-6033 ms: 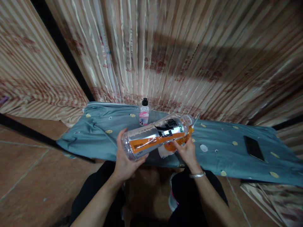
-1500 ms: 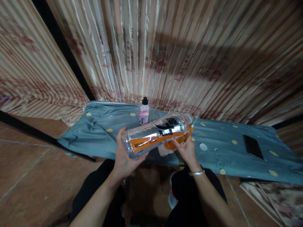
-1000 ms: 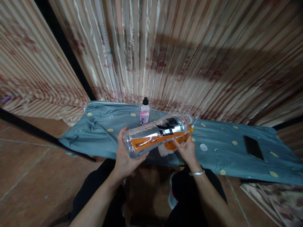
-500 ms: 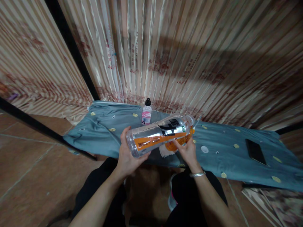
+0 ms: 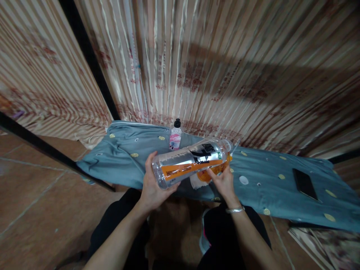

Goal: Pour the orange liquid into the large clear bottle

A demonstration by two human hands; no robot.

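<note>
My left hand (image 5: 156,189) is closed around the base of a large clear plastic bottle (image 5: 188,161) with a silver and orange label. The bottle lies tilted across, its open-looking neck toward the right and slightly higher. Behind and below its neck is an orange translucent container (image 5: 204,175), mostly hidden, with a thin pale tube (image 5: 235,145) sticking up at its right. My right hand (image 5: 225,183) is closed on this orange container, thumb across its front, close under the bottle. Something white and crumpled, like tissue (image 5: 197,183), shows below them.
A small squeeze bottle (image 5: 175,138) with a black cap and pink label stands at the back of the cloth-covered bench (image 5: 120,161). To the right lie a white round disc (image 5: 243,180) and a black phone (image 5: 305,183). Striped curtains (image 5: 197,75) hang behind; dark poles (image 5: 90,56) rise at left.
The view has shifted very slightly. Both hands keep their holds, and the large bottle and orange container stay nearly in the same place.
</note>
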